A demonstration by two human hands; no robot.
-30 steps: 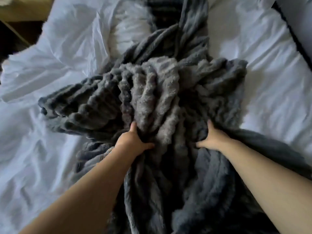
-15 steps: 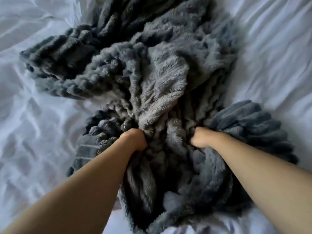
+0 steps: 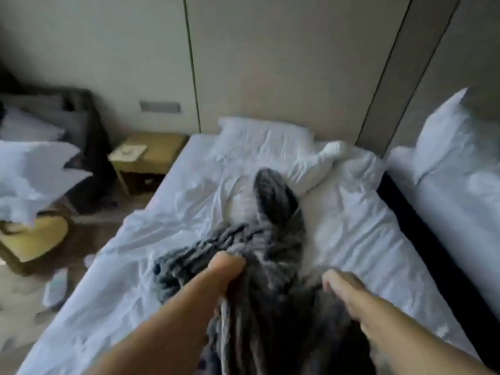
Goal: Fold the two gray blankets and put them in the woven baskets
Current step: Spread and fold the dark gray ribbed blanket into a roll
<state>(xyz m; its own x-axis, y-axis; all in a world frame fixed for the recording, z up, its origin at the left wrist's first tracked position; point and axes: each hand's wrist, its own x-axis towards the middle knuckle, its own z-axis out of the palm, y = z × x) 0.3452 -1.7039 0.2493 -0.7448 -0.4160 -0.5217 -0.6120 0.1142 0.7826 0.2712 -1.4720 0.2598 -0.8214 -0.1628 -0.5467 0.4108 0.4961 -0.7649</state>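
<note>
blanket position: gray blanket (image 3: pixel 273 239) lies bunched on the bed (image 3: pixel 365 239), roughly mid-mattress. The near end runs off the bottom of the view between the two forearms.
long axis: runs away from the person toward the pillow (image 3: pixel 265 136). The far tip is narrow and stops short of the pillow, and a ribbed lobe spills out to the left.
count: can't tell whether this heap is one blanket or both.
left hand: left hand (image 3: pixel 228 269) is on the left side of the bunch. Its fingers (image 3: pixel 232 262) are curled tight with a fistful of fabric gathered under them, so it has a firm grip.
right hand: right hand (image 3: pixel 342 284) is at the right edge of the bunch, level with the left. Its fingers (image 3: pixel 328 277) are curled down toward the fabric, but blur hides whether they actually clamp it.
nearer hand: neither; both are near the same cross-section with most of the blanket beyond them.
step (judgement): hauling or shaking the blanket out along its length; no fold is made yet.
next (judgement): needs to be spread flat crosswise first, then find the corners.
baskets: none identifiable in view.
</note>
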